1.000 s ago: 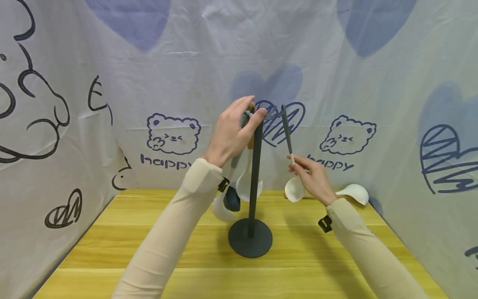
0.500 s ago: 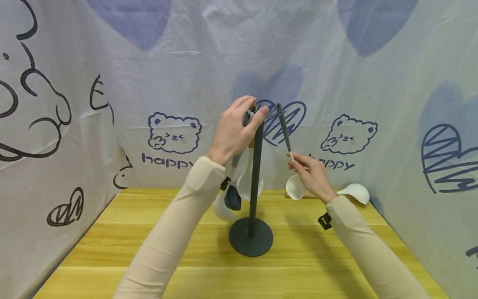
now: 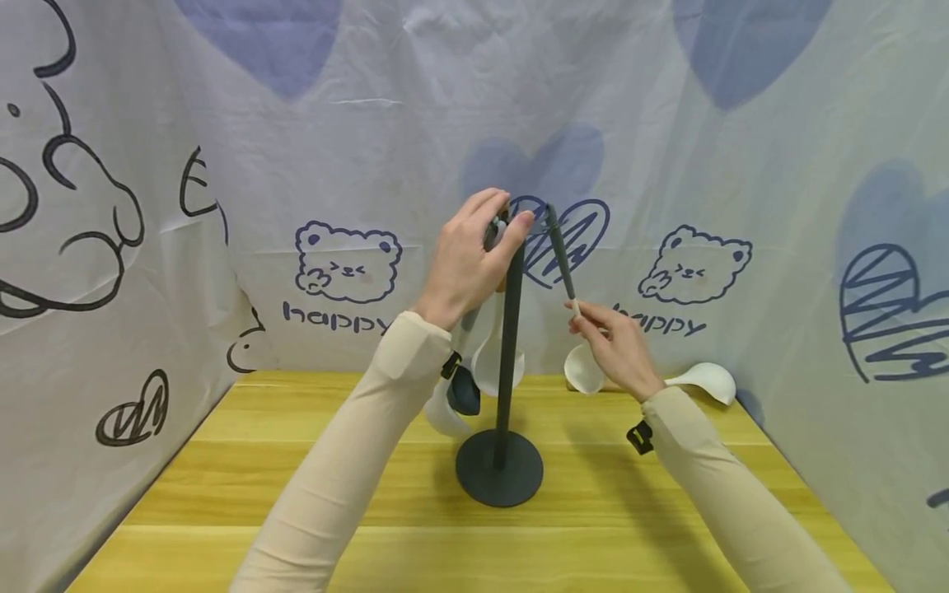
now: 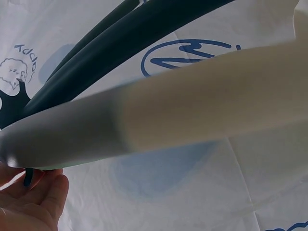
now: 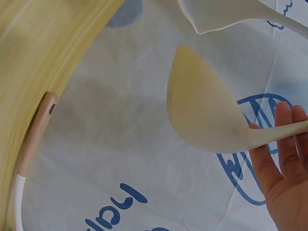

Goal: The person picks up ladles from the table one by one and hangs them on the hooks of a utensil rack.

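Note:
My left hand (image 3: 470, 255) grips the top of a dark utensil stand (image 3: 507, 362), thumb on the near side; its fingers partly hide the hooks. In the left wrist view, a grey-and-cream handle (image 4: 96, 127) crosses close in front of that hand. My right hand (image 3: 615, 338) pinches the handle of a ladle with a cream bowl (image 5: 207, 106). This ladle hangs bowl-down, and its grey handle end (image 3: 550, 214) is beside the stand's top, at a hook; contact cannot be told. Behind the left wrist hang a white utensil (image 3: 489, 362) and a dark-bowled one (image 3: 464, 391).
The stand's round base (image 3: 500, 468) rests on a wooden table (image 3: 296, 478). Another white ladle (image 3: 708, 380) lies at the back right, its wooden handle (image 5: 38, 132) seen in the right wrist view. Patterned cloth (image 3: 341, 148) hangs behind and at both sides.
The right hand has moved slightly left and up with the ladle, bringing its handle end nearer the stand's top. The left hand keeps its hold on the stand.

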